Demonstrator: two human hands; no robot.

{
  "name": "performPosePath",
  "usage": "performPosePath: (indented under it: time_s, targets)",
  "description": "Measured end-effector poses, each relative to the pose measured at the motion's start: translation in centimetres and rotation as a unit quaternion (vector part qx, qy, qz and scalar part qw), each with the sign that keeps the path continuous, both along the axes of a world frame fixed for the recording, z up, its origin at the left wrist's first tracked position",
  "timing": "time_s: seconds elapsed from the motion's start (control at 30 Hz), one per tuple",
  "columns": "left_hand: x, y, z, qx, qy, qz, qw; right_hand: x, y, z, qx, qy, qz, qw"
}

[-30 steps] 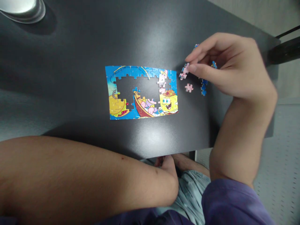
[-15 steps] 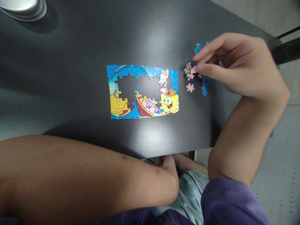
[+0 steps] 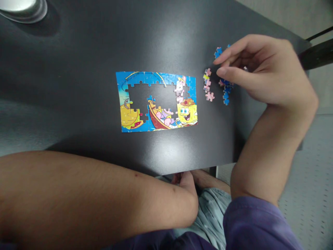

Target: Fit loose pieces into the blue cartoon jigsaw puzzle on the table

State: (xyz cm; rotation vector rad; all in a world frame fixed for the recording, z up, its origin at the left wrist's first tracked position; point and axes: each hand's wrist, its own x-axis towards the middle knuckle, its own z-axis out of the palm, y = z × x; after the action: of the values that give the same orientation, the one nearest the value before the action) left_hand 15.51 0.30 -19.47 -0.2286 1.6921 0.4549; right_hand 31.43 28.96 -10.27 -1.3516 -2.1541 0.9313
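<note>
A partly assembled cartoon jigsaw puzzle (image 3: 156, 101) lies flat on the black table (image 3: 78, 69), with a gap in its upper middle. Loose pink pieces (image 3: 207, 83) and blue pieces (image 3: 225, 93) lie just right of it. My right hand (image 3: 262, 71) hovers over the loose pieces with thumb and forefinger apart, the tips a little right of the pink ones, and nothing shows between them. My left forearm lies across the bottom of the view. My left hand (image 3: 186, 181) rests below the table's near edge by my lap, its fingers hidden.
A silver rounded base (image 3: 23, 8) sits at the table's far left corner. The table's right edge runs just behind my right wrist, with a black bar (image 3: 318, 53) beyond it. Pale dotted flooring (image 3: 312, 180) lies to the right.
My right hand pinched joined pink pieces beside the puzzle, drew them slightly right, then let go. The pink pieces now lie in a short column and the fingertips are off them.
</note>
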Motion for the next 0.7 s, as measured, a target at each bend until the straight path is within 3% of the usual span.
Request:
performPosePath:
  time_s: [0.13,0.33,0.5,0.7]
  targets:
    - [-0.2,0.7,0.8,0.046,0.013,0.139,0.989,0.3,0.0,-0.1,0.014,-0.016,-0.017,1.000]
    - [-0.3,0.9,1.3,0.031,0.020,0.142,0.989,1.1,0.3,-0.4,0.085,-0.158,-0.079,0.981]
    - [-0.8,0.2,0.9,0.029,0.022,0.057,0.998,1.6,0.4,-0.4,0.105,-0.180,-0.089,0.974]
    - [-0.7,-0.9,-0.9,0.087,0.031,-0.189,0.978,1.7,0.6,-0.4,0.103,-0.191,-0.091,0.972]
